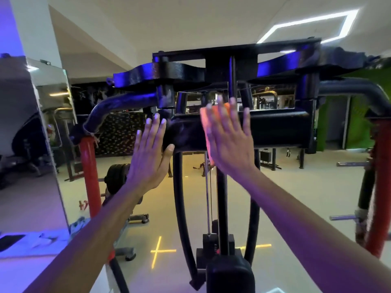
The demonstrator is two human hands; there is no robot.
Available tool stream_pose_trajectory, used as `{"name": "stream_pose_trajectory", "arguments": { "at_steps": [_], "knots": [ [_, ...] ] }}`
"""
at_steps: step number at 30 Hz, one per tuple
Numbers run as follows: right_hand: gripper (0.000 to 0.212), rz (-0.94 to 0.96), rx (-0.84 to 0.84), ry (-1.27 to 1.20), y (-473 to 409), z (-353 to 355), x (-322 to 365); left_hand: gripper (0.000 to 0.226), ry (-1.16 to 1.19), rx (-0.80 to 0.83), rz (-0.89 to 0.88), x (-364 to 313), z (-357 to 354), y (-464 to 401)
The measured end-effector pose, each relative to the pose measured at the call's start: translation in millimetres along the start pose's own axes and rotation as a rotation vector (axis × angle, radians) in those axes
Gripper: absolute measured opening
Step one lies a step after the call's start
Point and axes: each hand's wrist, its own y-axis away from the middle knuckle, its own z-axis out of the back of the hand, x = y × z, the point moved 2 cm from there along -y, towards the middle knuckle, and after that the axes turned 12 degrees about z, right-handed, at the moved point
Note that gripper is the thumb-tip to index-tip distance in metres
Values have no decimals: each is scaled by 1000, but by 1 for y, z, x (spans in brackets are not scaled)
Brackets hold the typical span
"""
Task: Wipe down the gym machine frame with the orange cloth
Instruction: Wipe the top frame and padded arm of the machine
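Orange cloth [226, 107], one, pressed on black frame [279, 127] under flat right hand [227, 142]; left hand [149, 153] flat.

Both hands are raised flat against the black frame [279, 127]. The right hand [227, 142], at 12 o'clock, presses the orange cloth [226, 106] on the crossbar, fingers straight. The left hand [149, 154], at 10 o'clock of centre, rests open just beside it. A red post [88, 178] stands at 9 o'clock; a mirror [31, 132] beyond.
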Motion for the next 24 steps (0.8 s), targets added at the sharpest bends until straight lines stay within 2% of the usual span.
{"name": "stream_pose_trajectory", "arguments": {
  "at_steps": [1, 2, 5, 7, 12, 16, 18, 22, 24],
  "knots": [
    [63, -106, -15, -23, -4, 2, 6, 71, 5, 14, -18, 4, 0, -2],
    [63, -119, -1, -40, -7, 0, 20, 70, 16, 25, -42, 8, 0, -4],
    [63, 116, 97, -55, 8, -19, 67, 70, 52, 38, -98, 18, 2, -7],
    [65, 192, 126, -5, 11, -23, 66, 70, 65, 48, -131, 26, 3, -9],
    [60, -19, -7, -2, -34, -15, 64, 72, 103, 95, -147, 43, 5, -17],
    [66, 82, 110, -14, 7, -33, 100, 74, 127, 133, -181, 47, 8, -22],
    [68, 128, 121, 30, 7, -34, 96, 73, 122, 144, -194, 50, 9, -23],
    [61, 0, 29, 22, -58, -20, 86, 70, 150, 170, -200, 58, 12, -28],
    [61, -34, 10, -3, -60, -22, 96, 69, 161, 173, -207, 61, 13, -29]
  ]
}}
